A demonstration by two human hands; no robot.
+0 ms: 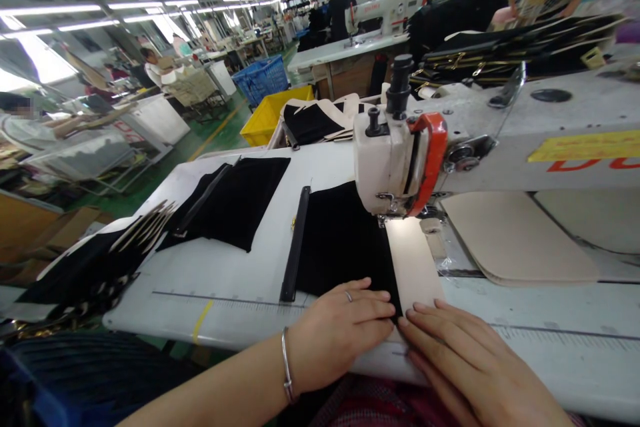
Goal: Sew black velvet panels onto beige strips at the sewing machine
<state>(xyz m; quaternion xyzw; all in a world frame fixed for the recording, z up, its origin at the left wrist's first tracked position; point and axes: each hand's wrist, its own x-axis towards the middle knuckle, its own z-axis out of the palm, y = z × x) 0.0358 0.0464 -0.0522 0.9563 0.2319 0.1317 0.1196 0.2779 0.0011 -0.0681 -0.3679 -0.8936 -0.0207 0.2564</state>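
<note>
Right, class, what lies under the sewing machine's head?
Black fabric and a beige strip run side by side beneath the sewing machine's head, which hides their far ends.

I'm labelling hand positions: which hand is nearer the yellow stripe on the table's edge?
Left. The left hand rests on the black fabric, right of the yellow stripe; the right hand is farther right, at the cream piece.

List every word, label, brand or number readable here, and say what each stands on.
"D": red, on the near white sewing machine; the following letter is unclear.
Yellow rectangular sticker on that machine: print too faint to read.
White sewing machine behind: red lettering, too blurred.
Black ruler scale on the white tabletop: figures too small.
White panel at far left: red marks, too blurred.
</note>
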